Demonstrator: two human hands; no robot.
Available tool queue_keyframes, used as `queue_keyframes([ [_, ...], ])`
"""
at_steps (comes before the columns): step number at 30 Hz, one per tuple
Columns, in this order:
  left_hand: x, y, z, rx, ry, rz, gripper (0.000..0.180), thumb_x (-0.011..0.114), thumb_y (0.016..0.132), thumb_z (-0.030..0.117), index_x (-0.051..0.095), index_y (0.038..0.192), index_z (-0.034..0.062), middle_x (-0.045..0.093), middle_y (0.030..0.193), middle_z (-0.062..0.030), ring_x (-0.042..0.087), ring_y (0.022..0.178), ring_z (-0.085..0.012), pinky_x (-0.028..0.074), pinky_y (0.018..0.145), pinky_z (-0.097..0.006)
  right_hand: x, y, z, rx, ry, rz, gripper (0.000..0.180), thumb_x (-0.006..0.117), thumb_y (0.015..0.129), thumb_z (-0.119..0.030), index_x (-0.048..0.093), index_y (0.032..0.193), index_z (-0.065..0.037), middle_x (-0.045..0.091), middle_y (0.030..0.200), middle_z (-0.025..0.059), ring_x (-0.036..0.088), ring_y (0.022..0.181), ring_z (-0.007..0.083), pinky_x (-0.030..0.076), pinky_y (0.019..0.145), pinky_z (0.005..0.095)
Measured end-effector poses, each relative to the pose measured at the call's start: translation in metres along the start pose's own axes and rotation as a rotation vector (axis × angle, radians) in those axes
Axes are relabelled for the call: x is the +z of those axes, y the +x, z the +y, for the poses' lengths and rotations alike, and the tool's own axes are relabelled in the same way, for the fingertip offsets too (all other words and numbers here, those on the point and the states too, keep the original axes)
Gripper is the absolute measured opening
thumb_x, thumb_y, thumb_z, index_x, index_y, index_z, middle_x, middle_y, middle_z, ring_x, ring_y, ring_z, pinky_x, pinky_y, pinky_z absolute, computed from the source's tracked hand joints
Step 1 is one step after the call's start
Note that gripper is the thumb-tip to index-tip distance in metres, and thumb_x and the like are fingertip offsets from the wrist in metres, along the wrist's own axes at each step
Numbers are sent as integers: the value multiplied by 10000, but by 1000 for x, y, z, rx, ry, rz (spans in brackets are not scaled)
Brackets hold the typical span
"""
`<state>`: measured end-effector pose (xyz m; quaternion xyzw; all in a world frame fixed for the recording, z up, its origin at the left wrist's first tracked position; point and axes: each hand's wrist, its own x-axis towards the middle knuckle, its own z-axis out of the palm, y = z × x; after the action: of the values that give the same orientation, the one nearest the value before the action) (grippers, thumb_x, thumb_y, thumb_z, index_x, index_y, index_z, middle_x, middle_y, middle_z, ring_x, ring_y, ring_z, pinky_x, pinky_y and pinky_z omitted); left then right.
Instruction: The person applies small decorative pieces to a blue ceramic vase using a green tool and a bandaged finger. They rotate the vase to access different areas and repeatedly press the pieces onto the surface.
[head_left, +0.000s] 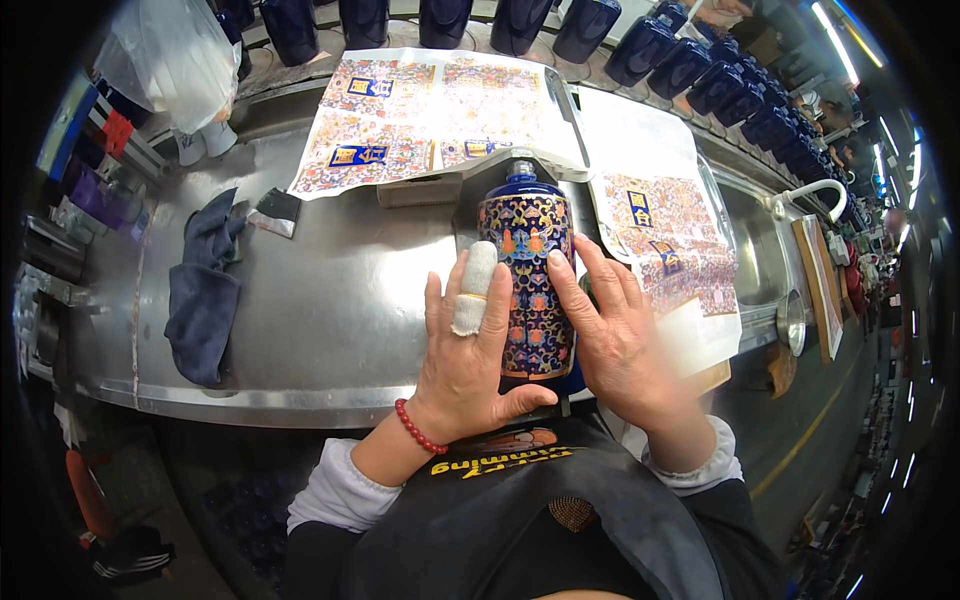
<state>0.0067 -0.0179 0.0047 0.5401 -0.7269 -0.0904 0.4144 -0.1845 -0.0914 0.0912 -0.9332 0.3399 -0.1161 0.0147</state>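
Observation:
A dark blue bottle (527, 320), covered with a colourful floral pattern, lies on its back in front of me with its neck pointing away. My left hand (460, 345) rests flat along its left side, fingers stretched out. One of those fingers wears a whitish cloth sleeve (479, 275) with a band round it. On the other side, my right hand (617, 340) lies against the bottle's right edge, its fingers extended and fingertips touching the pattern. Neither hand is wrapped round the bottle. What supports the bottle underneath is mostly hidden.
Printed floral sheets (400, 120) lie beyond the bottle, more sheets (670, 230) to the right. A dark cloth (205, 290) sits on the metal worktop (300, 300). Plain blue bottles (445, 22) line the back. At right are a sink (760, 245) and metal ladle (791, 322).

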Motion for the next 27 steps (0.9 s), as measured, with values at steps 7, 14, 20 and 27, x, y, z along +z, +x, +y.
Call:
queue_keyframes([
  [7,-3,5,-6,13,-105,40,1224,510,837,856,224,1605,-54,325,1582,-314,250,1486,-527,63,1210,-666,-10,15,2,18,31,29,722,642,820,-22,515,1516,-168,463,1471,201,505,1265,387,453,939,463],
  [14,-1,6,-4,3,-78,21,1208,513,839,853,225,1609,-33,317,1595,-302,256,1488,-515,64,1211,-665,-12,23,-2,22,68,56,711,606,793,54,566,1468,-165,488,1413,192,513,1269,394,446,1020,481],
  [20,1,6,-4,7,-107,53,1206,519,838,851,209,1614,-19,309,1601,-297,268,1488,-500,60,1209,-668,-14,30,3,-12,19,70,659,654,824,-50,564,1460,-198,490,1420,161,518,1259,366,476,912,448],
  [27,1,6,-3,13,-98,65,1202,521,840,846,207,1613,-19,315,1597,-289,273,1482,-497,71,1203,-674,-20,32,-2,-9,6,52,669,613,805,48,598,1441,-160,495,1429,177,523,1264,387,440,1037,493],
])
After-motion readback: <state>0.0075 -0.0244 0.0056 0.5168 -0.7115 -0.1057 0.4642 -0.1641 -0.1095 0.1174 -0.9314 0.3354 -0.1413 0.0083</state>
